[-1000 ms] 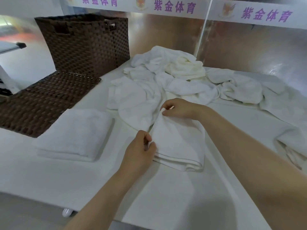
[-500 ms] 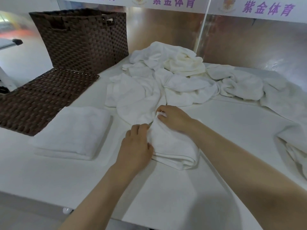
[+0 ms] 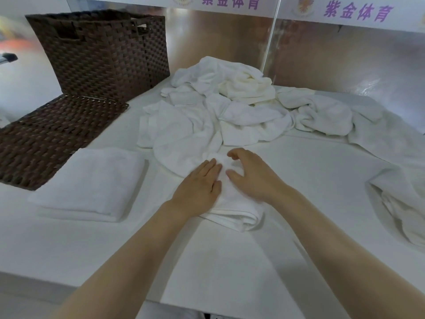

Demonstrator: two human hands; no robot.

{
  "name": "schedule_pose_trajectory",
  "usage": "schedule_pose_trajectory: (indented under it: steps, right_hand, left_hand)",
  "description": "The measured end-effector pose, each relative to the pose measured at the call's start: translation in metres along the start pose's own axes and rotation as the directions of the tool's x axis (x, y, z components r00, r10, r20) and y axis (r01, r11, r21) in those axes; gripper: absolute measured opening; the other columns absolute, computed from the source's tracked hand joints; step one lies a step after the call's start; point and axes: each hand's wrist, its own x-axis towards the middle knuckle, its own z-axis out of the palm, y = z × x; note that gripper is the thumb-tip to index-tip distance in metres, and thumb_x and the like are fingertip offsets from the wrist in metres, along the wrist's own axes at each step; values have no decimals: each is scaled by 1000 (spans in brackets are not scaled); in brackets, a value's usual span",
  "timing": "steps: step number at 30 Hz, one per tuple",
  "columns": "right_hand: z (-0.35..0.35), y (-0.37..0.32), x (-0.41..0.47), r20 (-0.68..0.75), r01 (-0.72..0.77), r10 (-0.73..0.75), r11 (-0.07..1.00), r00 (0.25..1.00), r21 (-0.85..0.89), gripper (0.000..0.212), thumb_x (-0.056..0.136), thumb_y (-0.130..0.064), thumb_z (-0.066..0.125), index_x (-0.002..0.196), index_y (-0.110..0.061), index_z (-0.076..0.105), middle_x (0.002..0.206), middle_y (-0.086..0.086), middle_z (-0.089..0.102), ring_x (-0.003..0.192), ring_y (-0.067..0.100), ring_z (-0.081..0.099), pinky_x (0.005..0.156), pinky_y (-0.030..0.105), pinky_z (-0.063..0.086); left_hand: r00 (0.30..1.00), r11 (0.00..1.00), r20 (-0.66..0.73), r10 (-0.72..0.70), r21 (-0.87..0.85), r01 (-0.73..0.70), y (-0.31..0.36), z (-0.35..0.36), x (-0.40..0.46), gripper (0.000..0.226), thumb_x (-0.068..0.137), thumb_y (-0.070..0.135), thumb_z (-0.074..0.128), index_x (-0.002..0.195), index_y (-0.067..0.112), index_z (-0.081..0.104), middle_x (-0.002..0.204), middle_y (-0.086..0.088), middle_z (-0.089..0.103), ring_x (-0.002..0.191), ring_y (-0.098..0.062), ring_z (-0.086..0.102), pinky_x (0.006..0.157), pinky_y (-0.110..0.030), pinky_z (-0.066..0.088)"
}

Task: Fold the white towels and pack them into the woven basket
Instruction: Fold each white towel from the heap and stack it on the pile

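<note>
Both hands lie on a partly folded white towel (image 3: 232,210) at the centre of the white worktop (image 3: 230,268). The left hand (image 3: 197,187) rests flat on the towel's left part, fingers (image 3: 210,168) straight and together, grasping nothing. The right hand (image 3: 250,173) sits just beside it, fingers relaxed and slightly bent over the cloth, thumb spread; it presses rather than grips. The towel's folded near edge shows stacked layers and stops well short of the worktop's front edge, with bare surface between. Its far end touches the pile of loose towels (image 3: 220,111) spread across the back of the worktop, up to the reflective wall panel (image 3: 322,56). A finished folded towel (image 3: 89,185) lies to the left, apart from the hands, its far corner touching the flat woven lid (image 3: 53,137). The woven basket (image 3: 103,54) stands upright at the back left, behind the lid, open at the top; its inside is not visible. Another crumpled towel (image 3: 400,208) lies at the right edge, with bare worktop between it and the right forearm.
</note>
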Motion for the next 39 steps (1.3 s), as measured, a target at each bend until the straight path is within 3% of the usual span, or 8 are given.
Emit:
schedule_pose_trajectory:
  steps: [4,7,12,21,26,32,35,39]
  right_hand:
    - [3,-9,-75,155,91,-78,993,985,-73,81,83,-59,65,149,-27,31,147,-11,35,139,9,25,117,25,14]
    - [24,-5,-97,85,146,-130,965,988,-219,76,86,-45,64,150,-24,29,152,-7,31,146,14,17,122,31,-4]
    - [51,-5,-94,-292,29,-85,981,953,-191,47,75,-14,63,122,-14,57,123,0,58,124,22,50,115,48,30]
    - [40,8,-102,-377,-46,-31,980,926,-194,43,79,-19,45,120,-13,58,127,5,57,120,27,53,102,41,45]
    - [36,21,-120,-260,-153,126,984,957,-88,49,90,-16,45,139,-21,45,154,-2,36,136,19,40,110,34,37]
    - [2,12,-124,135,-120,183,918,974,-378,67,98,-39,39,157,-28,9,165,-5,-5,152,20,2,123,39,3]
    - [-37,4,-107,334,-204,322,917,886,-344,66,95,-52,50,150,-19,34,160,2,26,145,22,27,117,37,24]
    - [-39,2,-51,-81,-270,262,956,962,-117,41,102,-37,42,132,-14,57,138,7,56,126,25,51,104,32,38]
  left_hand:
    - [999,999,26,-22,-32,23,0,0,-1,53,106,29,31,156,19,17,164,2,6,150,-10,1,119,-25,1]
    - [997,998,64,-45,-45,48,2,-2,-1,54,106,30,29,157,20,15,164,4,3,150,-8,-1,118,-23,-2]
    - [997,997,40,-68,-31,70,2,1,-3,54,106,31,28,157,19,16,165,2,4,150,-11,0,119,-26,0]
    - [995,995,-6,-99,5,99,4,6,-5,53,105,28,28,156,16,19,164,-2,8,151,-18,4,122,-35,6]
    - [990,988,-6,-139,67,139,9,11,-1,53,104,27,26,156,20,17,165,1,6,151,-20,4,122,-37,7]
    - [990,982,0,-139,128,138,14,13,-1,54,104,30,24,156,20,14,165,0,4,151,-22,2,122,-38,6]
    - [990,952,12,-141,276,132,19,8,3,55,103,31,24,155,16,16,164,-3,6,151,-22,1,122,-39,7]
    - [999,923,-31,-21,383,31,35,0,20,58,98,28,35,151,8,24,163,-9,13,151,-24,7,121,-39,9]
